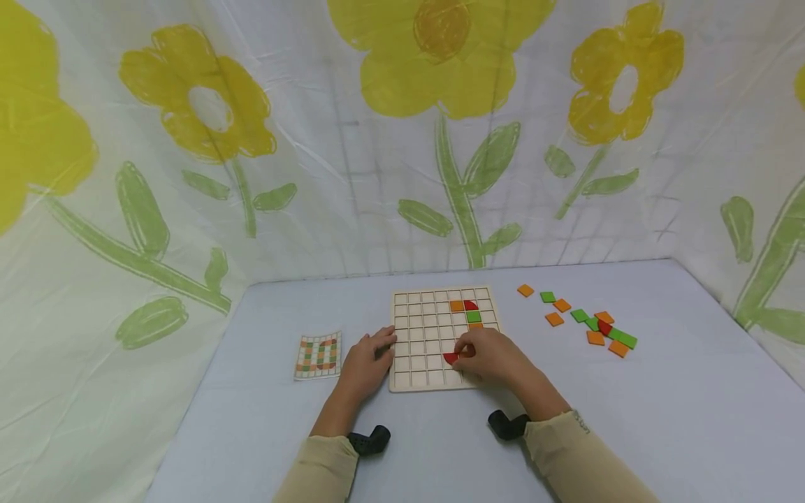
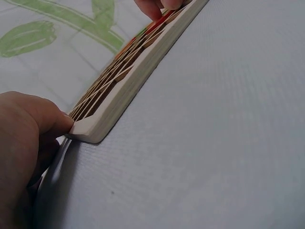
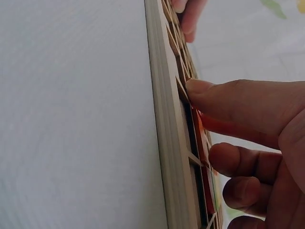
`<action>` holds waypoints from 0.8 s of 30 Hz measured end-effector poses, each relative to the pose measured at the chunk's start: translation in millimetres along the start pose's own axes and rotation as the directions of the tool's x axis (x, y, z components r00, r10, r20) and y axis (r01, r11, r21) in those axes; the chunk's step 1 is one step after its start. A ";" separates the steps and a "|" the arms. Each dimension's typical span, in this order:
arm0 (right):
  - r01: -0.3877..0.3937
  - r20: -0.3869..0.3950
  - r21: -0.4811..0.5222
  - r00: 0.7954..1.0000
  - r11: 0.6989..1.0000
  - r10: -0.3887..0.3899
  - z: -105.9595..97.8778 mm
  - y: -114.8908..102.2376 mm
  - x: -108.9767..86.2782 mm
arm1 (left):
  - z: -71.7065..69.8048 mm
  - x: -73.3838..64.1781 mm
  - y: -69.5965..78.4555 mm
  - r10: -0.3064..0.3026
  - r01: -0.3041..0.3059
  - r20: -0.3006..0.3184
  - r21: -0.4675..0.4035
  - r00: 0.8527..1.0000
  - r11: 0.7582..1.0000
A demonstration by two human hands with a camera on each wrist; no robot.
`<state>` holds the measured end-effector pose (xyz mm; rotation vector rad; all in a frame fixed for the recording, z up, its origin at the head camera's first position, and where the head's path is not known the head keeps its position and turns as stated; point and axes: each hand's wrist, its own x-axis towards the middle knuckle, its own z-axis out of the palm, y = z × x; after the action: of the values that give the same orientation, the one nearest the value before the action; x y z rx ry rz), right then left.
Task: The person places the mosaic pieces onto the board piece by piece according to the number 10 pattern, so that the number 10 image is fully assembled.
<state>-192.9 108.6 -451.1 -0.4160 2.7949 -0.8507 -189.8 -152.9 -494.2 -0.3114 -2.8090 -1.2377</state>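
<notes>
Left hand, fingers relaxed and thumb apart, touching gridded board; right hand, pinching red piece on it; board's thick side, wrist views only; patterned card and, beyond, loose tiles, head view only.

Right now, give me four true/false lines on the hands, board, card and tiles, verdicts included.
1. The left hand touches the left edge of the grid board. True.
2. The pattern card lies right of the board. False: the pattern card lies left of it.
3. The right hand touches a red piece. True.
4. All the loose tiles are blue. False: the loose tiles are orange, green and red.
</notes>
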 end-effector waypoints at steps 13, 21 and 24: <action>0.002 0.013 0.025 1.000 1.000 -0.002 -10.6 13.6 2.7 | -0.3 0.8 2.0 -0.003 0.003 -0.001 -0.004 1.000 1.000; -0.201 -0.160 0.030 0.966 0.979 0.203 -58.0 71.4 -5.2 | -1.4 -0.3 1.5 -0.008 0.008 -0.001 -0.005 1.000 1.000; -0.266 -0.198 0.047 0.942 0.963 0.270 -69.7 93.9 -12.3 | -1.8 -0.8 1.0 0.008 -0.008 -0.002 -0.013 1.000 1.000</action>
<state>-219.1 223.1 -446.2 0.0623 2.9300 -0.8995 -188.8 -153.7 -492.4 -0.3218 -2.7956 -1.2549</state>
